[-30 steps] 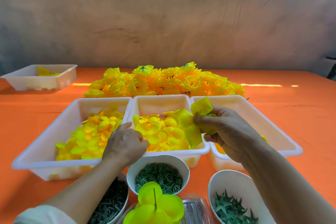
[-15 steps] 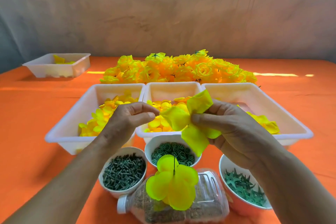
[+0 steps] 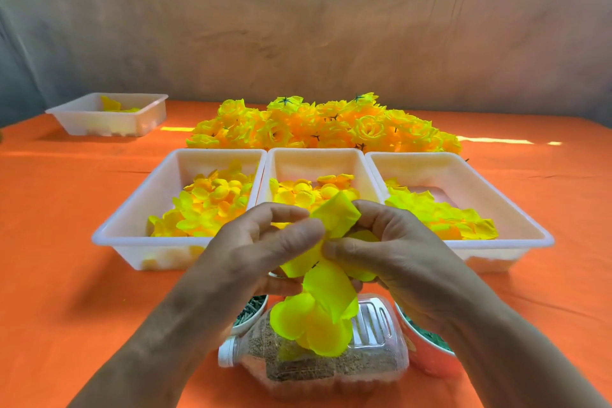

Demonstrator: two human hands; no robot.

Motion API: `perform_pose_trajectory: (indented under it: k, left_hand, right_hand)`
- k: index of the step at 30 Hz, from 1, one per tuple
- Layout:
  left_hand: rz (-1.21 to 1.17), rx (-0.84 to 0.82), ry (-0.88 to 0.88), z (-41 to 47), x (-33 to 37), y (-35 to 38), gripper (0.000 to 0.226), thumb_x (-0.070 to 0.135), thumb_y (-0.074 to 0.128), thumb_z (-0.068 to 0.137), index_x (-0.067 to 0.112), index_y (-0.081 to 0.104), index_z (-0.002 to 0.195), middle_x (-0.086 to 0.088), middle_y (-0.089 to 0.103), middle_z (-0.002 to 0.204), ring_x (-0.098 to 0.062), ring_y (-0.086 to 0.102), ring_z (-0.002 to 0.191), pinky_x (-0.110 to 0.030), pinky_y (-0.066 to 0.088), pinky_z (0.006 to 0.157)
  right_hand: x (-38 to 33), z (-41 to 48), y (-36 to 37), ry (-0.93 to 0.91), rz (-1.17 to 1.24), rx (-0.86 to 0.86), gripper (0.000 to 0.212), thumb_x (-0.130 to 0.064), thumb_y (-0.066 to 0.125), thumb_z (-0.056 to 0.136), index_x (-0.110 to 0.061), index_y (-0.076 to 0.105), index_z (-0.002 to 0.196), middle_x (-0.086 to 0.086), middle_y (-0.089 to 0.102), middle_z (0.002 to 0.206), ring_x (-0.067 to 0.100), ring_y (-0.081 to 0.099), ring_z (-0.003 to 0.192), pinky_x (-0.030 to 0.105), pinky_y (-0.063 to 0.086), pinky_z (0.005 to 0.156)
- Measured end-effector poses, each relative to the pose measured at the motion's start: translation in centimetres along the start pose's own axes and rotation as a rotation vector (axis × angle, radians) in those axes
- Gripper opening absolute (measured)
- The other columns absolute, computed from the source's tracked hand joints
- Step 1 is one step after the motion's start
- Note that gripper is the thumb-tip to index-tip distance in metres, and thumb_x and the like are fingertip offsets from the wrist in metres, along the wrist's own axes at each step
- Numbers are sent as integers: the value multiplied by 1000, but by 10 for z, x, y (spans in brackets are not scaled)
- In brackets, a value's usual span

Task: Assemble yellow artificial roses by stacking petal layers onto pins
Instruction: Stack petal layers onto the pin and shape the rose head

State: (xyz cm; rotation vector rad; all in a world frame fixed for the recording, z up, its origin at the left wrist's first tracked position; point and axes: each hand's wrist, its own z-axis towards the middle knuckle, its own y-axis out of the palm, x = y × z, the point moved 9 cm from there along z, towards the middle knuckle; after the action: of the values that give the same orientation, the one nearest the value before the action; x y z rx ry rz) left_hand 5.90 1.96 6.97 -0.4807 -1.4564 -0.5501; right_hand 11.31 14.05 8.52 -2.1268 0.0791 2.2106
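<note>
Both hands meet at the frame's middle on one yellow petal layer [image 3: 336, 220]. My left hand [image 3: 261, 252] pinches its left side with thumb and fingers. My right hand [image 3: 390, 248] pinches its right side. Just below them a stack of yellow-green petals [image 3: 311, 325] sits on a pin above a clear bottle [image 3: 331, 364] lying on its side; the pin itself is hidden. Three white trays hold loose petals: left tray [image 3: 132, 219], middle tray [image 3: 318, 156], right tray [image 3: 516, 209].
A heap of finished yellow roses [image 3: 324, 122] lies behind the trays. A fourth white tray [image 3: 109, 116] stands far left. Small bowls sit beside the bottle: one with dark pins [image 3: 248, 311] at left, one with green pieces [image 3: 427, 348] at right. The table has an orange cloth [image 3: 66, 275].
My left hand rose from the middle tray and joined the right hand on the petal layer. Both hands came down toward the petal stack on the bottle.
</note>
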Motion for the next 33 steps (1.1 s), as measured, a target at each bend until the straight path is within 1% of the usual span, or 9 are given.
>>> perform_pose_trajectory:
  k: [1, 3, 7, 12, 17, 20, 23, 29, 33]
  left_hand:
    - [10, -1, 7, -2, 4, 5, 49, 51, 80, 53, 30, 72, 97, -14, 69, 109, -27, 73, 87, -31, 56, 61]
    - [25, 45, -25, -4, 1, 6, 49, 34, 82, 54, 25, 71, 101, -16, 65, 116, -31, 73, 84, -34, 58, 60]
    - [5, 36, -57, -7, -1, 9, 44, 17, 75, 57, 19, 69, 100, -17, 71, 93, -30, 70, 70, -33, 58, 57]
    - [-22, -7, -72, -7, -2, 12, 29, 16, 74, 58, 31, 73, 83, -7, 74, 78, -19, 69, 64, -28, 56, 54]
    - [-30, -10, -87, -8, -2, 14, 28, 16, 73, 59, 35, 73, 80, -7, 75, 78, -17, 70, 63, -25, 54, 52]
    - [-29, -14, -92, -8, -2, 14, 28, 15, 72, 60, 35, 73, 80, -6, 75, 80, -17, 70, 63, -25, 54, 51]
    - [-23, -15, -92, -8, -3, 14, 30, 16, 72, 60, 35, 73, 83, -10, 76, 86, -21, 72, 70, -32, 57, 60]
    - [-28, -8, -95, -6, -4, 13, 30, 16, 72, 59, 32, 74, 84, -10, 75, 84, -24, 69, 70, -38, 56, 68]
    - [-20, -8, -102, -6, -5, 12, 31, 17, 73, 58, 28, 74, 86, -11, 71, 77, -21, 63, 63, -34, 55, 60]
  right_hand:
    - [0, -1, 0, -12, -11, -3, 17, 0, 67, 83, -11, 72, 94, 18, 71, 88, 24, 65, 72, 30, 48, 55]
    - [1, -2, 0, -22, -25, 0, 16, 0, 67, 82, -13, 72, 92, 15, 68, 82, 25, 61, 70, 32, 46, 55]
    - [3, -2, 0, -13, -29, 5, 14, -1, 68, 82, -8, 70, 94, 12, 63, 77, 22, 55, 65, 30, 44, 52]
    - [6, -2, -1, 2, 1, 8, 11, -4, 66, 85, -8, 68, 95, 8, 64, 78, 16, 56, 59, 27, 44, 48]
    - [10, -1, -3, 12, 45, 42, 11, -3, 67, 83, -11, 67, 91, 10, 64, 77, 18, 57, 57, 27, 45, 47]
    - [14, 0, -5, 23, 77, 60, 14, -4, 69, 82, -13, 66, 91, 9, 63, 77, 17, 59, 56, 27, 44, 46]
    - [16, -1, -5, 26, 104, 70, 19, -5, 74, 79, -13, 66, 94, 9, 64, 79, 16, 60, 55, 27, 44, 46]
    - [15, -1, -5, -1, 112, 73, 15, -4, 71, 82, -15, 67, 91, 10, 62, 86, 17, 60, 58, 27, 44, 46]
    - [13, -1, -3, -15, 102, 49, 16, -8, 75, 77, -18, 68, 87, 9, 64, 87, 17, 60, 59, 28, 44, 46]
